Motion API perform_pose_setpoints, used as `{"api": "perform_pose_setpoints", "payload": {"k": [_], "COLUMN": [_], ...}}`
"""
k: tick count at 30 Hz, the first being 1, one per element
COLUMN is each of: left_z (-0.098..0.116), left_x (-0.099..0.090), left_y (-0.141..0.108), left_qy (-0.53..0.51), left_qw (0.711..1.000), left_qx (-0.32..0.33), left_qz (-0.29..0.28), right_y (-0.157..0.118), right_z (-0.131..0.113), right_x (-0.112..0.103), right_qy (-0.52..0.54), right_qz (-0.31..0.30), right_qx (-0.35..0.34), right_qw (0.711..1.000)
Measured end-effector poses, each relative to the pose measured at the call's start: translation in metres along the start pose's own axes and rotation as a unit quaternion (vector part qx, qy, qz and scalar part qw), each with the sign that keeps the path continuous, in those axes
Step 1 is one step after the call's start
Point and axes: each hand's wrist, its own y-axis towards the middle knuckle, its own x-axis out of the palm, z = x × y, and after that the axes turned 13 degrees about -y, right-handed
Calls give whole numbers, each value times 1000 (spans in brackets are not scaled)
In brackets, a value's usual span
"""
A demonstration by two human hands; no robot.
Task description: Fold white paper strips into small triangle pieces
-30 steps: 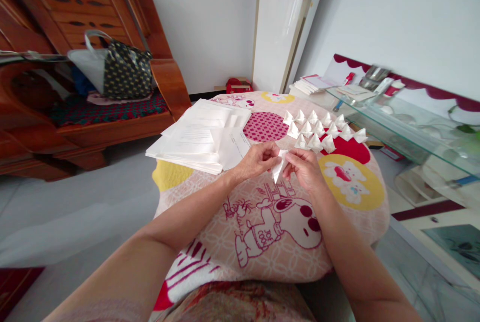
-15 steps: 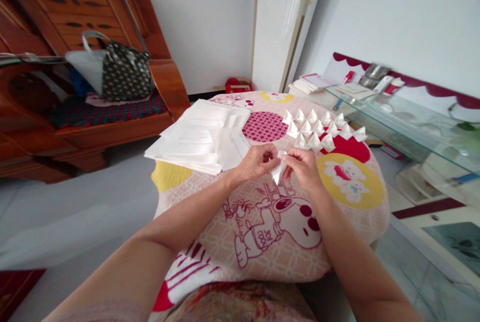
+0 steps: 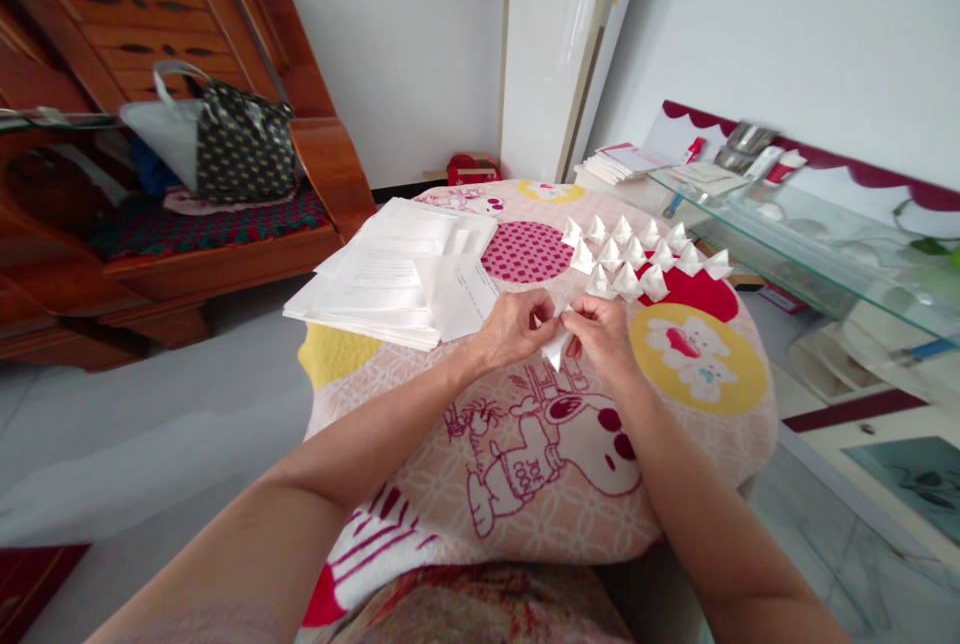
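Between my two hands is a small piece of folded white paper (image 3: 555,350), its pointed end hanging down over the tablecloth. My left hand (image 3: 520,326) pinches its left side with thumb and forefinger. From the right, my right hand (image 3: 602,332) grips the upper edge, also in a pinch. My fingertips nearly meet and hide part of the folds. Just beyond the hands, several folded white paper boats (image 3: 628,281) stand in rows. Left of them lies a stack of white paper sheets (image 3: 375,274), some printed.
A patterned cloth (image 3: 517,544) covers the round table. To the right stands a glass-topped shelf unit (image 3: 817,244) holding papers and metal containers. On the left a wooden bench (image 3: 315,164) carries a dotted bag (image 3: 244,144). A tall white cabinet-like unit (image 3: 551,54) is at the back.
Both hands stay on the folded paper in almost the same place, with only a slight shift of the fingers. The whole view has moved a little.
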Motion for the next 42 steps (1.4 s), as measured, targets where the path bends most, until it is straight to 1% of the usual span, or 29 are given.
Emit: {"api": "perform_pose_setpoints", "payload": {"k": [2,4,8,10,16,21,26,31,34,38,42], "left_z": [0,-3,-8,-10,-10,-15,-16,-10,-8,-8,-9], "left_x": [0,-1,-3,-4,-3,-6,-8,-8,-9,-9,-8], "left_y": [0,0,1,1,4,7,9,9,9,9,9], "left_qy": [1,-23,-151,-184,-218,-251,-258,-265,-257,-244,-247], "left_qw": [1000,1000,988,982,975,965,961,959,961,964,962], "left_qx": [1,-4,-28,-28,-37,-63,-81,-82,-82,-77,-71], "left_qz": [0,-5,-16,-21,-29,-47,-52,-56,-58,-73,-93], "right_y": [0,-1,0,0,0,0,0,-1,-1,-2,-2], "right_z": [-1,-3,-3,-2,-3,-4,-1,1,-1,-4,-4], "right_x": [0,0,0,0,-5,-8,-8,-6,-6,-9,-9], "right_qy": [2,7,17,20,45,63,53,77,74,56,71], "right_qz": [-2,-4,-4,-7,-32,-25,-40,-38,-39,-56,-55], "right_qx": [2,5,8,11,5,-17,-35,-42,-47,-44,-26], "right_qw": [1000,1000,1000,1000,998,998,997,995,995,996,996]}}
